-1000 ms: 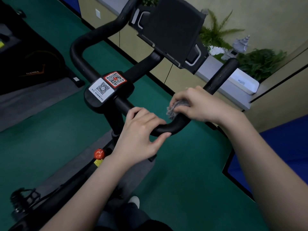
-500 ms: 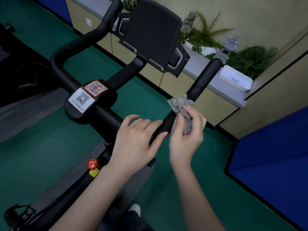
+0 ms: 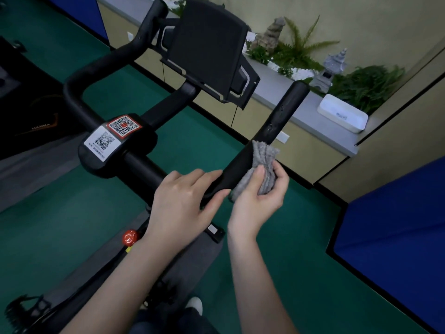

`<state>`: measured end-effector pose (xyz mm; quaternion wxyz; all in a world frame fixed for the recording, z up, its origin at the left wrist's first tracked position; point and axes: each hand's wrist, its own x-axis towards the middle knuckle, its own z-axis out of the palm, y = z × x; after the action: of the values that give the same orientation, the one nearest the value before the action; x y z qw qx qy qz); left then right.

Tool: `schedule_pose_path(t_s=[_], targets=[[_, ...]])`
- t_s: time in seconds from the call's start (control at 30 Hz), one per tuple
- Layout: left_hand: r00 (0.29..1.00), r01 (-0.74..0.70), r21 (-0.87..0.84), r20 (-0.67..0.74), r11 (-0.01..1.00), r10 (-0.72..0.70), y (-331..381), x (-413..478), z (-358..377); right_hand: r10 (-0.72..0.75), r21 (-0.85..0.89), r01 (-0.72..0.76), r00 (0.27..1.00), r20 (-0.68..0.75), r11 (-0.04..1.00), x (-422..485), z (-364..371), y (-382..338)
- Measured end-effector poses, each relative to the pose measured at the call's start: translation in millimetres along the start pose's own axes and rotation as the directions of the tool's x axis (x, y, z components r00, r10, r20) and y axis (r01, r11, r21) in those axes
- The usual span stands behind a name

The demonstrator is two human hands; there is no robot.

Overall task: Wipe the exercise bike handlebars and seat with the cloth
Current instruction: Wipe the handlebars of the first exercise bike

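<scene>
Right hand (image 3: pixel 258 191) clasps the bunched grey cloth (image 3: pixel 263 162) against the right-side arm of the handlebars (image 3: pixel 284 112). The left hand (image 3: pixel 183 203) grips the bar just beside it, at 9 o'clock. That arm's long axis runs 7 to 1 o'clock, its free end pointing 1 o'clock from the cloth, nearer the right hand.

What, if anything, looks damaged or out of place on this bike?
Only minor wear. The handlebar has pale nicks and scuffs in the black covering of its right arm, just beyond where the right hand holds the grey cloth against it. The left hand holds the bar nearby. Nothing looks spilled or broken.
</scene>
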<state>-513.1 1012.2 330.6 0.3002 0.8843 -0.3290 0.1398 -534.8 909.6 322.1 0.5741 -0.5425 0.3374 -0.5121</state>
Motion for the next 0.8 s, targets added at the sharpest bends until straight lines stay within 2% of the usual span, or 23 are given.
schedule_pose_path(t_s=[0.13,0.23,0.33,0.43,0.6,0.8], targets=[[1.0,0.01,-0.027,0.011,1.0,-0.01,0.1,-0.6,-0.5,0.256,0.126,-0.255,0.967,0.008,0.959,-24.6,-4.1,2.4],[1.0,0.002,-0.036,0.028,0.999,-0.001,0.2,0.1,-2.7,0.468,0.264,-0.476,0.878,0.099,0.839,-36.4,-7.7,3.8],[0.998,-0.022,-0.028,0.055,0.999,0.024,-2.0,1.0,-4.7,0.579,0.346,-0.614,0.787,0.211,0.709,-38.3,-11.3,0.3],[0.995,-0.047,-0.022,0.082,0.999,0.049,-4.3,2.5,-6.6,0.62,0.363,-0.687,0.726,0.298,0.629,-37.6,-14.9,-2.2],[0.993,-0.068,-0.019,0.094,0.997,0.07,-6.7,3.5,-7.6,0.646,0.313,-0.753,0.658,0.386,0.579,-26.7,-13.6,-5.1],[0.988,-0.092,-0.014,0.12,0.996,0.093,-5.9,2.8,-10.4,0.614,0.255,-0.738,0.666,0.424,0.625,-36.8,-22.6,-7.8]])
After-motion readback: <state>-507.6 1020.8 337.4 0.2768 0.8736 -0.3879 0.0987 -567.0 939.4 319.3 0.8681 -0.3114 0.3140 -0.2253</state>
